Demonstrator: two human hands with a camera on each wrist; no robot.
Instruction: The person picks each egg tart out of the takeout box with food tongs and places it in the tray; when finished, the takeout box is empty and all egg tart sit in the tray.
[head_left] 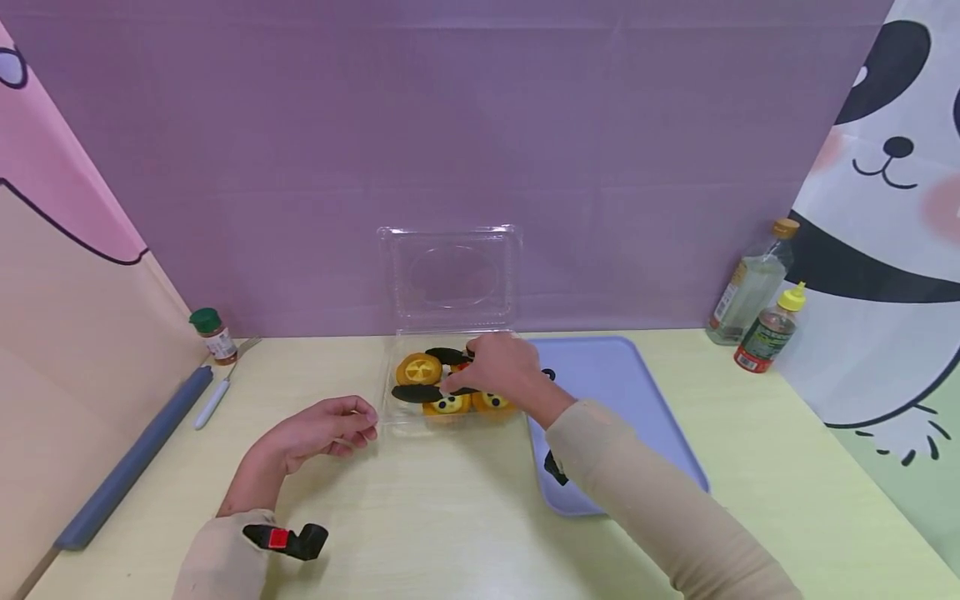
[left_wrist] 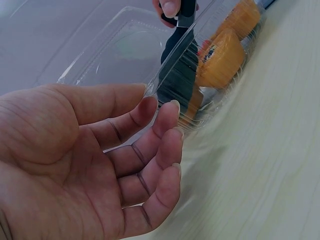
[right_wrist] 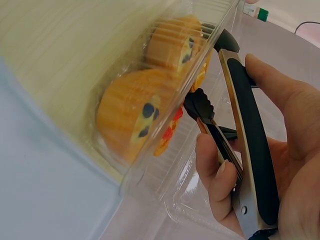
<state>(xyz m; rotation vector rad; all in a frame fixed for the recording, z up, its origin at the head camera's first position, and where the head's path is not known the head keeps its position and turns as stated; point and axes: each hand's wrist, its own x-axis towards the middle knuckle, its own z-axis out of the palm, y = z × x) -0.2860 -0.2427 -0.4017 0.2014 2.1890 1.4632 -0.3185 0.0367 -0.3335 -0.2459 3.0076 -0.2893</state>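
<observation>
A hinged clear plastic container (head_left: 393, 415) holds several round orange-yellow tarts (head_left: 417, 367), some with dark berries and one with red fruit partly hidden. My right hand (head_left: 506, 367) grips black-and-steel tongs (right_wrist: 252, 150) over the container. The black tips of the tongs stand apart, one on each side of the back left tart as seen from the head; whether they touch it I cannot tell. My left hand (head_left: 326, 429) is at the container's front left corner, thumb and forefinger pinching its rim in the left wrist view.
The clear lid (head_left: 453, 279) stands upright at the back. A lavender tray (head_left: 615, 375) lies right of the container. Two bottles (head_left: 753, 287) stand at the far right. A green-capped jar (head_left: 215, 336), a fork (head_left: 217, 398) and a long blue roll (head_left: 138, 458) are on the left.
</observation>
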